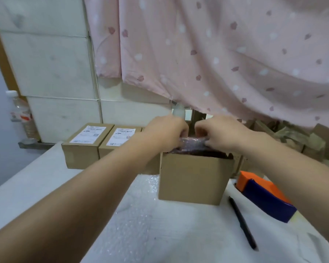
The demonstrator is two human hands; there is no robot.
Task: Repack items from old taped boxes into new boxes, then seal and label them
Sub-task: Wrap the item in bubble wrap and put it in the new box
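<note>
Head view: box labels (89, 134), print illegible.

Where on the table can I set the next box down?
Bare cloth lies in front of the open box, between the bubble wrap and the pen; also along the left edge of the table, before the labelled boxes. Right of the open box is crowded: tape dispenser and pen.
</note>
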